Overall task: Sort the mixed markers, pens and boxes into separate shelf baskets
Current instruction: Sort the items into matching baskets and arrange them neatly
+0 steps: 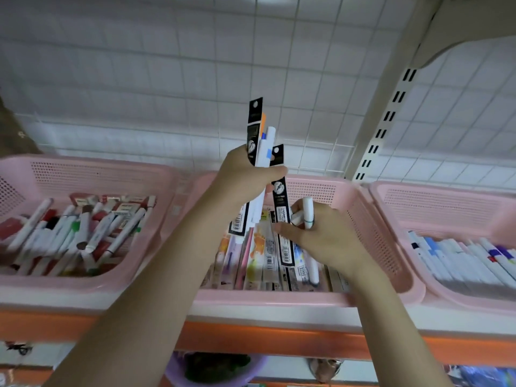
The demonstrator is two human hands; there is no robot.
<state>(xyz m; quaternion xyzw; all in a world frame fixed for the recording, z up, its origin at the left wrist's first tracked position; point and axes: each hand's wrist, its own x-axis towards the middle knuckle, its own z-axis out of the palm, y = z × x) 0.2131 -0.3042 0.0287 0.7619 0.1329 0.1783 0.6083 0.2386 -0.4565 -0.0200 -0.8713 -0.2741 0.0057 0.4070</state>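
Left hand (245,174), mine, is raised above the middle basket (363,219) and grips a bundle of pens (264,152): two black-carded packs and white-barrelled pens, held upright, tops against the wire grid panel (167,79) behind the shelf. Fingers and thumb wrap the bundle near its midpoint; lower ends hang toward the basket.

My right hand (315,233) sits lower, inside the middle basket. It holds a white marker (307,212) with a green band between curled fingers, while the thumb touches the lower edge of a black-carded pack. Beneath it lie packaged pens and boxes (259,255), stacked lengthwise.

Basket positions on the shelf (251,311):
1. Left basket (92,169): loose markers with white barrels and coloured caps, mixed with red boxes, lying in disorder.
2. Middle basket: carded pens and printed boxes.
3. Right basket (446,202): white markers in near-parallel rows, blue and purple markings visible.

All three baskets are pink, perforated, set side by side. An orange strip (279,336) runs along the shelf front.
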